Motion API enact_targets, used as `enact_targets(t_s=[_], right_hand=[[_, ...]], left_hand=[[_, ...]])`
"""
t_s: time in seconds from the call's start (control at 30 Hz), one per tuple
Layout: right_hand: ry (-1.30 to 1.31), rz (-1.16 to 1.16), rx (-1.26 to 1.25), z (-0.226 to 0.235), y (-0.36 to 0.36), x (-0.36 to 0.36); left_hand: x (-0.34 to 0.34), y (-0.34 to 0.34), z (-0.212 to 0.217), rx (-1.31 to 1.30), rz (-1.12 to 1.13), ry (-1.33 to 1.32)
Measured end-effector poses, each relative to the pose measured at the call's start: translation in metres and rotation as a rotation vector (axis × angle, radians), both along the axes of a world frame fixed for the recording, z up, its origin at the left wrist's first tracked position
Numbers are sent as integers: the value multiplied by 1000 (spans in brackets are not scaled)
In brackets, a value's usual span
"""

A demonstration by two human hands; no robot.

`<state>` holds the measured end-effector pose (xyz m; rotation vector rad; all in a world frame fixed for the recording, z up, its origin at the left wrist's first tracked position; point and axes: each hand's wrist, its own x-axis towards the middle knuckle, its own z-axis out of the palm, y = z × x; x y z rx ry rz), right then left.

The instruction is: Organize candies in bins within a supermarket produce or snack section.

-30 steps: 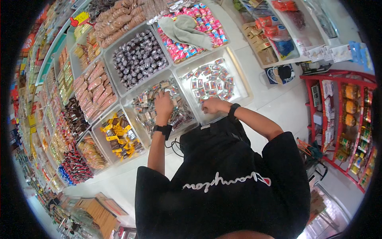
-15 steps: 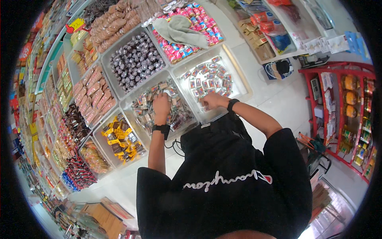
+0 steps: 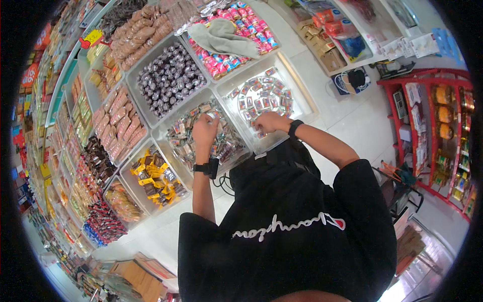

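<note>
My left hand (image 3: pixel 205 131) is over a clear bin (image 3: pixel 240 163) heaped with small wrapped candies (image 3: pixel 229 140). Its fingers are curled together, with what looks like one small wrapped candy at their tips. In the neighbouring bin (image 3: pixel 301 98) on the right, similar wrapped pieces (image 3: pixel 266 95) lie in a loose single layer on a round base. My right hand (image 3: pixel 271 122) reaches down to the near side of that layer. Its fingers are bent and pinched together at the candies; what lies between them is hidden.
Beyond are bins of dark twist-wrapped candies (image 3: pixel 168 83) and pink-and-blue packs (image 3: pixel 266 38) with a grey cloth (image 3: pixel 221 40) on top. Yellow-wrapped bars (image 3: pixel 157 176) fill a bin at left. A red rack (image 3: pixel 427 126) stands at right.
My left hand has lifted slightly out of the heap, so its fingertips show. My right hand stays at the near side of the loose layer, barely shifted.
</note>
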<state>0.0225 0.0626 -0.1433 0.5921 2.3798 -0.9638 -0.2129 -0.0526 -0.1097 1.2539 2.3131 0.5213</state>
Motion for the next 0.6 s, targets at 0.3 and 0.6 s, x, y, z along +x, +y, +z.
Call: enact_targets(t_s=[0.3,0.6], right_hand=[[509,-667,-472,105,-6,16],[682,-972,-590,118,-31,65]], left_hand=[[68,29,60,178,191,-924],[105,44,85,52,-175,-981]])
